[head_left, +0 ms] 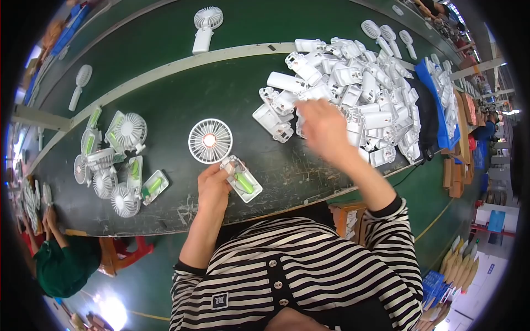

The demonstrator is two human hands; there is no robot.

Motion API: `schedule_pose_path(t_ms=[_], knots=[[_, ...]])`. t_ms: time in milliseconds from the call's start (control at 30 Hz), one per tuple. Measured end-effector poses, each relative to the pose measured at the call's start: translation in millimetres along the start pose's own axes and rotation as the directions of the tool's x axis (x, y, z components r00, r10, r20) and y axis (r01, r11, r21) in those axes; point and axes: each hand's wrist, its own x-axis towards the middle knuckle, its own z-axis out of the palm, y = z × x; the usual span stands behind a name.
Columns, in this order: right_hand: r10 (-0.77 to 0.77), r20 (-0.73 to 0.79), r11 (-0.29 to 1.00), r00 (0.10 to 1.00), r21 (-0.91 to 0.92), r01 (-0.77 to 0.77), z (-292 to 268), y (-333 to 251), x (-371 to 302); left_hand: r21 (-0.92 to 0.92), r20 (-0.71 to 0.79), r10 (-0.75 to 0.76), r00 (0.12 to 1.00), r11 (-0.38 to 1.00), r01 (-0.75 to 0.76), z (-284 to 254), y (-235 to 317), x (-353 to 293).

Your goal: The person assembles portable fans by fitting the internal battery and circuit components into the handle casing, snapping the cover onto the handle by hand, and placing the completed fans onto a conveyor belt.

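My left hand (213, 187) is closed around the handle of a white handheld fan (210, 141). Its round grille points away from me, and the handle is open along one side, baring a green cylindrical battery (244, 183) and thin wires. Over the near left edge of a big heap of white plastic handle covers (346, 75) is my right hand (324, 131), fingers toward the pieces. Motion blurs those fingers, so whether they grip a cover cannot be made out.
Several open-handled fans (126, 199) with green batteries lie grouped on the left of the dark worktable (182, 99). Beyond a pale rail (160, 67) stands a white fan (203, 38). A blue bin (439, 105) of white parts sits at right. Another person (66, 265) works at far left.
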Motion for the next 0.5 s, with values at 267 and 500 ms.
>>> schedule_pose_path(t_ms=[267, 500], knots=[[-0.140, 0.383, 0.959, 0.913, -0.179, 0.222, 12, 76, 25, -0.033, -0.012, -0.060, 0.998, 0.998, 0.060, 8, 5, -2], [-0.191, 0.266, 0.946, 0.945, -0.206, 0.250, 0, 68, 31, -0.061, 0.051, -0.064, 0.997, 0.996, 0.067, 13, 8, -1]])
